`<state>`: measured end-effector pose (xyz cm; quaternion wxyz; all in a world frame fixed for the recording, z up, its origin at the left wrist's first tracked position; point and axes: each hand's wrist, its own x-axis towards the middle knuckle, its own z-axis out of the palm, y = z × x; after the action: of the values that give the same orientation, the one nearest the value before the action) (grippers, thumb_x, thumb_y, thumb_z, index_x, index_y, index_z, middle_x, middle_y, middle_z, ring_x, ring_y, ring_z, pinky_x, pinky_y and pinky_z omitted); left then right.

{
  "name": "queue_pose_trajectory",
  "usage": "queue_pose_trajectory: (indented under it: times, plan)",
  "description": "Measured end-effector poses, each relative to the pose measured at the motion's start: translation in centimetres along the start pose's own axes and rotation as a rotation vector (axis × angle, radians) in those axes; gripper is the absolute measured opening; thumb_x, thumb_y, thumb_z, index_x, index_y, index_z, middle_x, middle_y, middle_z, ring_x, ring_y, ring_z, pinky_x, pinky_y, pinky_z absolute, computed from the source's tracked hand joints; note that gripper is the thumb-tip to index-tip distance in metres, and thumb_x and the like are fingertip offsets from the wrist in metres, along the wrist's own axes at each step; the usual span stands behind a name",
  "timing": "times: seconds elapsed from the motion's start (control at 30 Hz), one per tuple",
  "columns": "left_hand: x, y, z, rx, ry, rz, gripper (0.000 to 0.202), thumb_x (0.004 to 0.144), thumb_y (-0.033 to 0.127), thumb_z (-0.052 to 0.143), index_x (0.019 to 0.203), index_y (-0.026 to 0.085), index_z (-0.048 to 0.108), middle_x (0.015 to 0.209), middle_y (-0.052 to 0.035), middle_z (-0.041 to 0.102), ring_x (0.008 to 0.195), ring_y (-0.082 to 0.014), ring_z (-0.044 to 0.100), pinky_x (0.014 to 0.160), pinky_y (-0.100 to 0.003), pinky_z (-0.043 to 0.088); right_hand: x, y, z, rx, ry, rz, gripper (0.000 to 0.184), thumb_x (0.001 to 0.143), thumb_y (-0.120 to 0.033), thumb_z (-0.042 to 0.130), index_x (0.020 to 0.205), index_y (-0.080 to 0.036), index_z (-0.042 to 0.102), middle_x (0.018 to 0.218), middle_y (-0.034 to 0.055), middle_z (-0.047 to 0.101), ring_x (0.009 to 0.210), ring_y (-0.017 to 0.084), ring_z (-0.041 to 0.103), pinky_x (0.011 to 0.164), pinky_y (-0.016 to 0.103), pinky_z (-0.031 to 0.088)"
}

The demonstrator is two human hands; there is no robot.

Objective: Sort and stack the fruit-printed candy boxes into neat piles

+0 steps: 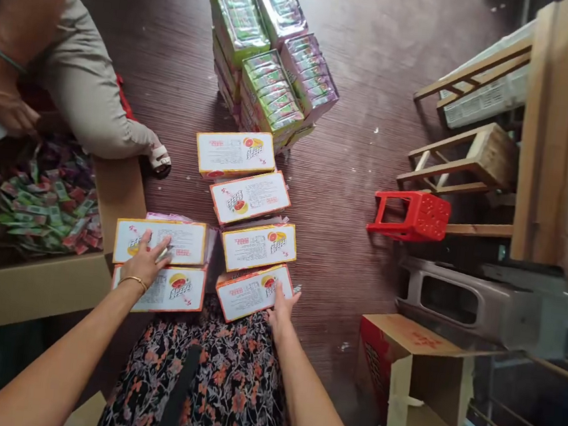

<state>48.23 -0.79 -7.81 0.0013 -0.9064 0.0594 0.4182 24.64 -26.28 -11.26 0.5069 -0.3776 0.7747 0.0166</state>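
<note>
My left hand (144, 265) lies with fingers spread over two white printed boxes, an upper box (188, 242) and a lower box (191, 291), both edged in yellow or orange. Something small and shiny shows by its fingers; I cannot make it out. My right hand (282, 308) grips the right end of another white box (243, 296), thumb on top and the other fingers partly hidden down the side. That box sits slightly turned, closest to my lap. Beyond it, more white boxes with fruit pictures, such as a yellow-edged box (255, 245), line up away from me.
Stacked green and purple display boxes (273, 88) of packets stand ahead. At left, a large carton (120, 190) holds many loose small packets (54, 197), beside a seated person (86, 73). To the right are a red stool (421, 216), wooden stools (490, 156) and an open carton (397, 398).
</note>
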Motion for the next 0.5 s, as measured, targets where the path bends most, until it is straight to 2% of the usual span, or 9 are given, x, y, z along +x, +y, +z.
queue_pose_trajectory:
  times: [0.1,0.23,0.3,0.37,0.43,0.5]
  plan:
    - [0.1,0.0,0.2,0.017,0.0,0.019,0.056,0.095,0.044,0.04,0.149,0.037,0.029,0.162,-0.0051,-0.001,0.127,-0.0314,0.047,0.093,-0.048,0.05,-1.1,0.3,2.7,0.165,0.009,0.124,0.098,0.084,-0.042,0.063,0.15,-0.031,-0.009,0.134,0.0139,0.056,0.085,0.02,0.07,0.071,0.041,0.06]
    - [0.2,-0.1,0.1,0.039,-0.005,0.036,0.058,0.094,0.042,0.04,0.15,0.038,0.026,0.161,-0.0058,-0.005,0.124,-0.0343,0.049,0.09,-0.05,0.051,-1.6,0.6,4.6,0.117,0.046,0.073,0.082,0.088,-0.045,0.057,0.148,-0.024,0.005,0.134,0.0151,0.055,0.086,0.018,0.07,0.068,0.038,0.06]
    - [0.2,-0.3,-0.1,0.058,-0.019,0.054,0.058,0.094,0.043,0.04,0.15,0.039,0.025,0.161,-0.0058,-0.005,0.124,-0.0337,0.049,0.09,-0.048,0.05,-1.4,0.4,4.2,0.06,0.052,0.039,0.086,0.085,-0.045,0.062,0.148,-0.02,0.01,0.13,0.0177,0.058,0.089,0.021,0.07,0.07,0.04,0.06]
    - [0.1,-0.6,-0.4,0.084,-0.022,0.077,0.056,0.094,0.042,0.041,0.149,0.04,0.028,0.161,-0.0061,0.0,0.124,-0.0322,0.049,0.092,-0.046,0.049,-0.8,-0.2,3.0,-0.023,0.082,-0.031,0.097,0.077,-0.043,0.071,0.15,-0.016,0.014,0.133,0.0213,0.055,0.103,0.025,0.066,0.08,0.042,0.057]
    - [-0.1,-0.9,-0.6,0.081,0.007,0.088,0.053,0.094,0.04,0.04,0.147,0.037,0.035,0.159,-0.0081,0.011,0.123,-0.0296,0.049,0.095,-0.043,0.048,0.0,-1.5,1.5,-0.123,0.121,-0.149,0.103,0.069,-0.039,0.077,0.151,-0.016,0.018,0.144,0.0217,0.044,0.125,0.028,0.053,0.099,0.042,0.048]
    - [-1.1,-1.5,-0.4,0.031,0.047,0.078,0.05,0.095,0.039,0.04,0.144,0.032,0.041,0.155,-0.0101,0.021,0.121,-0.0269,0.05,0.096,-0.039,0.047,0.6,-3.2,0.3,-0.226,0.127,-0.273,0.101,0.068,-0.04,0.076,0.151,-0.017,0.023,0.152,0.0182,0.036,0.138,0.027,0.038,0.112,0.039,0.034]
